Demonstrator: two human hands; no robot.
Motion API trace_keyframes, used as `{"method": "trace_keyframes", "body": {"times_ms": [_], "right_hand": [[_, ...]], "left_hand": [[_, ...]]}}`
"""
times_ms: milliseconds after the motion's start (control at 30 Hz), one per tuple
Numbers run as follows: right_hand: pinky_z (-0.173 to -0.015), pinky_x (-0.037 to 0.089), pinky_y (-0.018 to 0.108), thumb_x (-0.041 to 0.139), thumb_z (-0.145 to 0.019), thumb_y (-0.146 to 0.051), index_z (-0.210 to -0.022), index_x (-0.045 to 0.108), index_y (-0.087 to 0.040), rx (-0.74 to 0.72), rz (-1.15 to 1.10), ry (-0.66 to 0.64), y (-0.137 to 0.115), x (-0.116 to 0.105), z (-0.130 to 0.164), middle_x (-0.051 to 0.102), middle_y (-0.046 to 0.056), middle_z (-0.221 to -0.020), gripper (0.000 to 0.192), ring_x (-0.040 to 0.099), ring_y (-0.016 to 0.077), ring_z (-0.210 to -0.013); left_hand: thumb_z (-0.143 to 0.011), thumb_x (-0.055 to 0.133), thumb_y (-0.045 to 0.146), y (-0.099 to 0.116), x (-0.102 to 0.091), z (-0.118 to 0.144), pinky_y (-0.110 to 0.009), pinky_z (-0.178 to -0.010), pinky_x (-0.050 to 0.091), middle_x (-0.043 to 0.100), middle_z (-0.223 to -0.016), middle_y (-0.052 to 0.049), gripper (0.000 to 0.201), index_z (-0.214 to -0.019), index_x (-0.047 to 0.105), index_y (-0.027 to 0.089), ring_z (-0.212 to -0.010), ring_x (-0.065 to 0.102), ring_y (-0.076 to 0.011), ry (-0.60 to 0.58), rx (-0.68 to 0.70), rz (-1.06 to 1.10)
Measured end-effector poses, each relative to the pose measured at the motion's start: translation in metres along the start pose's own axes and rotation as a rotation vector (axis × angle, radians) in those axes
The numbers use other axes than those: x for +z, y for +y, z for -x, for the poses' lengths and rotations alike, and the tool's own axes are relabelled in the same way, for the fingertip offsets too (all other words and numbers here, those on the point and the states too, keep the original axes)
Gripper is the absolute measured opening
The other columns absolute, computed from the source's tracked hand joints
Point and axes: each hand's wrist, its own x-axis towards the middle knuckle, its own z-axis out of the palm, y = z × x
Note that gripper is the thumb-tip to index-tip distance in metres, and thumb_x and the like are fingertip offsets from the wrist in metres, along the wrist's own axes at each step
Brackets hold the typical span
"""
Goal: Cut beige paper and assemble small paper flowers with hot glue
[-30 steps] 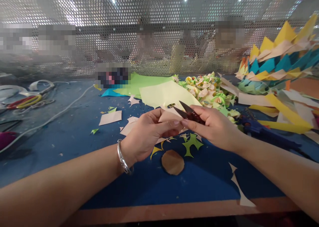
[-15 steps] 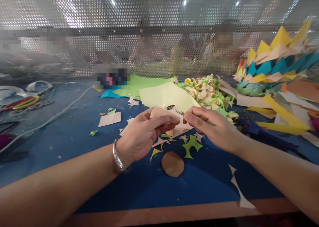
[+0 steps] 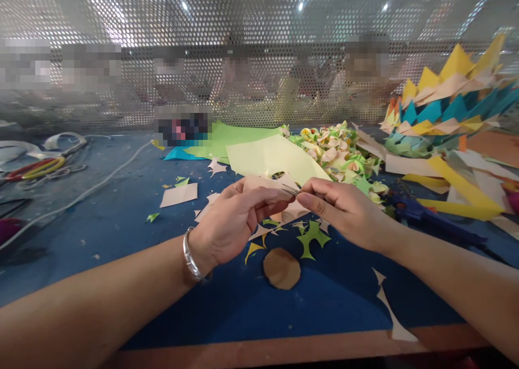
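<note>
My left hand, with a silver bangle at the wrist, pinches a pale pink piece of paper above the table. Closed round thin metal tweezers, my right hand is beside it, the two slender tips reaching the paper near my left fingertips. The rear of the tweezers is hidden inside my right fingers. Beneath both hands lie pink and green offcuts with curved edges. A round brown cardboard disc rests nearer to me.
Pale green sheets and a heap of curled paper pieces lie behind my hands. To the right are a blue glue gun, yellow strips and a layered paper piece. Scissors and a white cord are left.
My right hand has shifted slightly left, closer to my left hand. The tweezers' tips have dropped a little along the paper's right edge, and the paper is tilted flatter.
</note>
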Motion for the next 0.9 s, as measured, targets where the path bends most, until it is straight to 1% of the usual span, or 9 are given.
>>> {"method": "trace_keyframes", "body": {"times_ms": [100,267,433,633,733,900], "right_hand": [[-0.048,0.029,0.025,0.042,-0.093,-0.061,-0.075,0.051,-0.021,-0.007,0.016,0.006,0.0008,0.0001,0.0006,0.037,-0.005,-0.058,0.044,0.036,0.0104,-0.052],[-0.047,0.029,0.025,0.042,-0.094,-0.06,-0.076,0.053,-0.021,-0.011,0.035,0.012,0.0006,-0.0004,0.0005,0.037,-0.005,-0.057,0.044,0.037,0.0107,-0.051],[-0.046,0.029,0.024,0.043,-0.094,-0.06,-0.076,0.054,-0.021,-0.028,0.045,0.013,0.001,-0.0011,0.0007,0.037,-0.005,-0.056,0.044,0.037,0.0107,-0.049],[-0.045,0.028,0.024,0.042,-0.094,-0.059,-0.075,0.055,-0.021,-0.032,0.076,0.038,0.0018,-0.0004,0.0027,0.036,-0.005,-0.055,0.044,0.036,0.01,-0.048],[-0.045,0.028,0.024,0.042,-0.094,-0.059,-0.075,0.054,-0.021,-0.038,0.088,0.04,0.0026,-0.0006,0.0026,0.035,-0.005,-0.055,0.044,0.035,0.0099,-0.048],[-0.047,0.028,0.024,0.042,-0.095,-0.058,-0.075,0.056,-0.021,-0.055,0.123,0.047,0.0032,-0.0012,0.0027,0.038,-0.004,-0.056,0.044,0.037,0.0102,-0.05]], "left_hand": [[-0.076,0.068,0.014,0.0001,0.0004,0.0003,-0.029,-0.089,0.051,0.076,-0.083,-0.007,0.008,-0.07,0.072,0.012,-0.088,0.07,-0.0182,-0.007,-0.015,0.002],[-0.076,0.068,0.015,-0.0001,0.0003,0.0001,-0.031,-0.089,0.051,0.076,-0.083,-0.006,0.007,-0.07,0.072,0.013,-0.09,0.07,-0.0192,-0.01,0.002,0.007],[-0.077,0.066,0.012,-0.0002,0.0,-0.0001,-0.031,-0.089,0.051,0.076,-0.083,-0.006,0.008,-0.072,0.072,0.013,-0.089,0.07,-0.0181,-0.002,-0.016,0.018],[-0.077,0.067,0.013,-0.0009,-0.0003,0.001,-0.028,-0.087,0.052,0.076,-0.081,-0.006,0.011,-0.067,0.07,0.013,-0.081,0.069,-0.0147,-0.039,-0.004,0.008],[-0.077,0.068,0.013,-0.0005,0.0,0.0011,-0.027,-0.085,0.052,0.075,-0.08,-0.006,0.013,-0.064,0.068,0.013,-0.079,0.069,-0.0143,-0.033,-0.002,0.0],[-0.078,0.068,0.013,-0.0007,-0.0004,0.001,-0.028,-0.081,0.052,0.074,-0.075,-0.004,0.018,-0.061,0.064,0.014,-0.077,0.068,-0.0144,-0.055,0.007,-0.01]]}}
